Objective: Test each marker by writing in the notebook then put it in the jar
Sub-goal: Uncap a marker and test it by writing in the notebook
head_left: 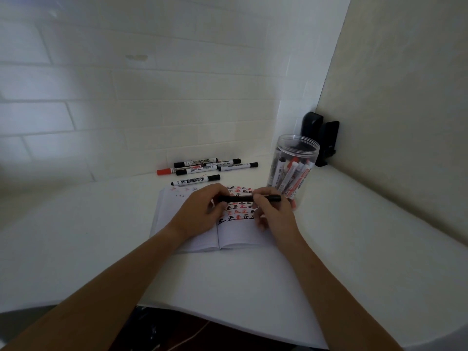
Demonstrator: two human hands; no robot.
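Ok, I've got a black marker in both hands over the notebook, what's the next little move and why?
Probably pull the cap off. Both hands, left hand and right hand, grip the black marker level above the notebook, and no tip shows. Then write a test mark below the existing rows before it goes in the jar.

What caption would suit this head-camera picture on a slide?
Both hands, left hand and right hand, hold a black marker over an open white notebook, beside a clear plastic jar.
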